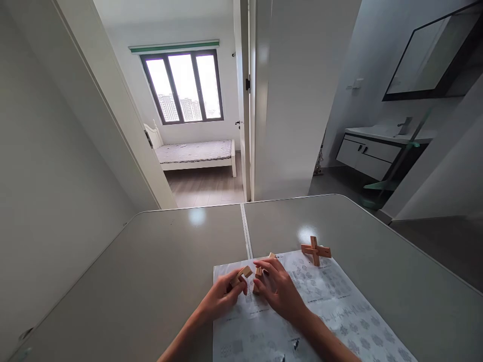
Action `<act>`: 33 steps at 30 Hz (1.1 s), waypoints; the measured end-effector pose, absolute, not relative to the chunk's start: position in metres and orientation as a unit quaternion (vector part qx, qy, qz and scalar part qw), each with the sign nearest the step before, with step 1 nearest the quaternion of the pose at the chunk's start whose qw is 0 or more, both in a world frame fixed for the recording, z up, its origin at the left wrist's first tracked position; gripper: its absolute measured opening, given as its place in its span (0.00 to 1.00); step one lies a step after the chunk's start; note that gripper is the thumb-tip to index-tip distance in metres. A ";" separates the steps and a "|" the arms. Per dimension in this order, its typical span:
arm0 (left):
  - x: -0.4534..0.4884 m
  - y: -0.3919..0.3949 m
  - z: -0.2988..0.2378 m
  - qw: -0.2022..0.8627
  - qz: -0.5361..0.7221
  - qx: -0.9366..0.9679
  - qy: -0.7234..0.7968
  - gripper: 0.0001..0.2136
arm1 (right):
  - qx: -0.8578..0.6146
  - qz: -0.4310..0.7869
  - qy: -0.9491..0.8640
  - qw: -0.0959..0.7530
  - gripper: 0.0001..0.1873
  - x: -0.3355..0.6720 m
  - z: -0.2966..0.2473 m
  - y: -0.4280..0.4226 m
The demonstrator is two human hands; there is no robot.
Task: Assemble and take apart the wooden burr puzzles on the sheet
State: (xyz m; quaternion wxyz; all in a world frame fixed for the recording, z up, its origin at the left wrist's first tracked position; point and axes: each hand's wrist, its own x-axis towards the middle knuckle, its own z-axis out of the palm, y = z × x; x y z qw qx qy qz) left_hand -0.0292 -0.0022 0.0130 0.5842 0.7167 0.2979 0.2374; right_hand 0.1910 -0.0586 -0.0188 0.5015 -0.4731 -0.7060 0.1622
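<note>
Pinching wooden block [244, 273] angled up-right, left hand [222, 297]

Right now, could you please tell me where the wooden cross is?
In the head view, the cross lies at the far right corner of the sheet on the table, just beyond the right hand and apart from it.

Small pale wooden pieces [258, 273], over printed sheet [332, 301]

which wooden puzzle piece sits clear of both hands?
The light wooden cross-shaped piece at the far edge of the printed paper sheet, right of the right hand; the other small blocks sit at the fingers.
</note>
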 end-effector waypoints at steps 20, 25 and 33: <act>-0.018 -0.012 0.000 0.292 0.314 0.816 0.386 0.40 | -0.541 0.294 -0.526 0.587 0.19 0.199 -0.011 -0.054; -0.012 -0.007 -0.003 0.304 0.257 0.842 0.365 0.46 | -0.535 0.362 -0.452 0.615 0.26 0.202 -0.014 -0.050; 0.001 -0.003 -0.013 0.320 0.230 0.845 0.361 0.44 | -0.516 0.396 -0.427 0.628 0.25 0.201 -0.013 -0.050</act>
